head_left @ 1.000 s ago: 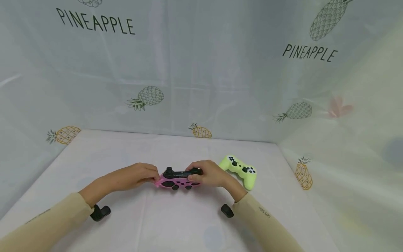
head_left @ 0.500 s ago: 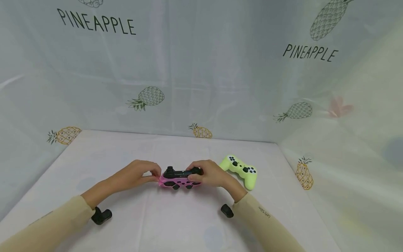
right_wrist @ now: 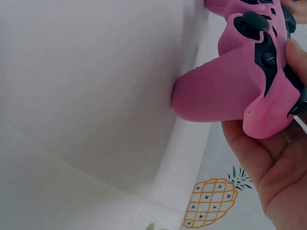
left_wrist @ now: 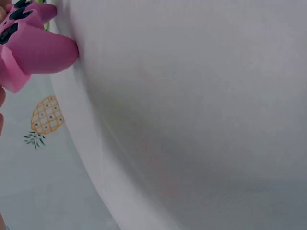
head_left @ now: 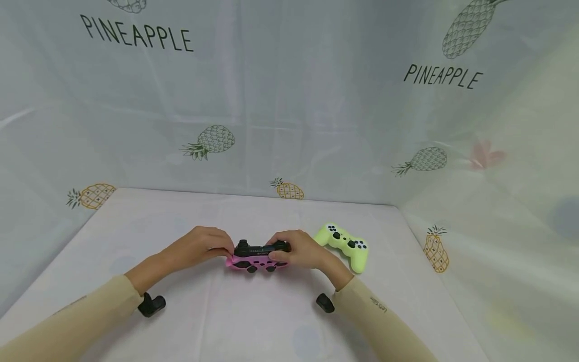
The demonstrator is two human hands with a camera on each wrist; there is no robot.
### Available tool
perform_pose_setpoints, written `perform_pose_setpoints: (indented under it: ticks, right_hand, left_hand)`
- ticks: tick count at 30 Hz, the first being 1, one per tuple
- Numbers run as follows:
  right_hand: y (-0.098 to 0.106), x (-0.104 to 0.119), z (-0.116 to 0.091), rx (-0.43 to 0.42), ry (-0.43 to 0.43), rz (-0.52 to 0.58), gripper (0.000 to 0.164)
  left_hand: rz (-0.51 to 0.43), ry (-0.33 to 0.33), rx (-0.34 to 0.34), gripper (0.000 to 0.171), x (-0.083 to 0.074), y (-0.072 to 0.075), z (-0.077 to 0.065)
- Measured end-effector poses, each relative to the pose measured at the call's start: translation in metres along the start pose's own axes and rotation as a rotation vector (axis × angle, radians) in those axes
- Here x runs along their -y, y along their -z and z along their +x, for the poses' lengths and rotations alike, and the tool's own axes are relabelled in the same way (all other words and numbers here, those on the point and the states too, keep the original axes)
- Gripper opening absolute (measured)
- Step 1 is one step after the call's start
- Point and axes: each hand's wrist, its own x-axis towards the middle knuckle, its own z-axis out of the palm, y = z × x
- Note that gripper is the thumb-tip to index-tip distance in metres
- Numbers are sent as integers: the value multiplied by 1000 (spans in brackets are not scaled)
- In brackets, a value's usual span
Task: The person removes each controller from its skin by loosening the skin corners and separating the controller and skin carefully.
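Note:
A black game controller (head_left: pixel 254 250) stands on its grips at mid-table, with a pink silicone cover (head_left: pixel 257 260) around its lower part. My left hand (head_left: pixel 201 245) pinches the cover's edge at the controller's left end. At the opposite end, my right hand (head_left: pixel 298 250) grips the controller, thumb on its near side and fingers behind. From the right wrist, the pink cover (right_wrist: pixel 216 91) is seen round one grip, whose tip meets the table, with the black top partly exposed. In the left wrist view the cover (left_wrist: pixel 43 50) shows at upper left; most left fingers are out of frame.
A yellow-green game controller (head_left: pixel 346 244) lies flat just behind and right of my right hand. White cloth covers the table (head_left: pixel 253 322), and a pineapple-print curtain (head_left: pixel 289 100) hangs behind it. A black wrist device (head_left: pixel 153 304) sits under my left wrist, another (head_left: pixel 325 303) beside the right.
My left hand has shifted slightly right and up, its fingers parting and then coming together again at the cover's left corner. The right hand and both controllers stay nearly where they were.

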Motion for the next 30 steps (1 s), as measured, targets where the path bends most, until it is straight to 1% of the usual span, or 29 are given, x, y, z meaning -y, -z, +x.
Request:
perform_pose_setpoints:
  ticks: [2, 4, 7, 10, 15, 18, 21, 23, 27, 28, 30]
  right_hand:
    - [0, 1, 0, 4, 6, 0, 25]
    - [1, 2, 0, 4, 5, -1, 25]
    - [1, 2, 1, 2, -9, 0, 24]
    - [0, -1, 3, 6, -21, 3, 23]
    - [-2, -4, 7, 12, -29, -2, 23]
    - [-2, -4, 8, 3, -30, -3, 23]
    - [-1, -5, 9, -3, -39, 11, 23]
    - [0, -6, 9, -7, -42, 19, 23]
    - [2, -6, 8, -6, -36, 25, 24]
    - [2, -6, 7, -4, -30, 23, 24]
    - [2, -7, 7, 6, -23, 21, 25]
  left_hand:
    - [7, -36, 6, 38, 2, 1, 1]
    - [15, -48, 31, 37, 2, 1, 1]
    - [39, -33, 79, 36, 1, 2, 2]
    - [87, -9, 109, 32, -1, 1, 0]
    - [141, 14, 103, 25, 0, -6, -8]
    - [132, 40, 93, 22, 1, -8, -11]
    - [115, 71, 92, 20, 3, -9, -10]
    - [109, 81, 93, 15, 4, -10, -9]
    - [119, 67, 97, 7, 4, -10, -7]
    - [122, 61, 98, 7, 4, -9, -8]
    - [116, 54, 108, 11, 2, -9, -9]
